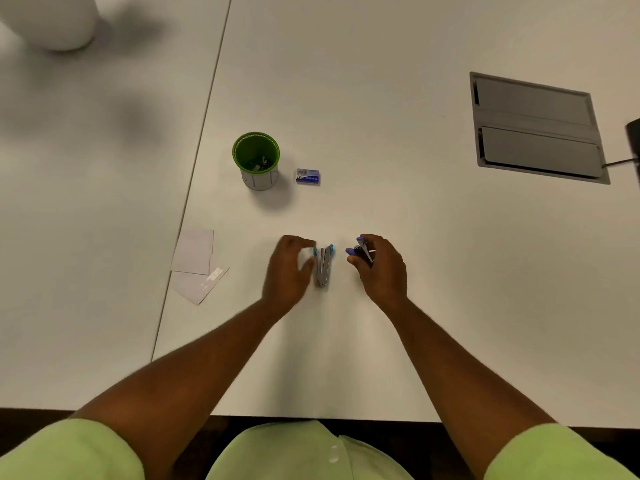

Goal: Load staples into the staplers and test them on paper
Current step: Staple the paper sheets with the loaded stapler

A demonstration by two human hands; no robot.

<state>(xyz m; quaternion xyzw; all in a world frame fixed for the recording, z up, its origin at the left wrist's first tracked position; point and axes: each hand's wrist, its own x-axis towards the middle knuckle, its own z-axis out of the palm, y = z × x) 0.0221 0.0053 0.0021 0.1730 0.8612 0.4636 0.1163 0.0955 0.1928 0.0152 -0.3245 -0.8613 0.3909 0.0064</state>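
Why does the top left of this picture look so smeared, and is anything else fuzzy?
Head view: the white rounded object at top left is out of focus, with soft shadow patches beside it; the left hand shows slight motion blur; the green cup stays fairly sharp; the wide lens bends the table seam.

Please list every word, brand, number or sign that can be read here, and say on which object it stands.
Nothing can be read with certainty.
Blue staple box: white brand lettering, too small and blurred to read.
Green cup: blue lines on its white wall, no letters legible.
Paper sheets: no print visible.
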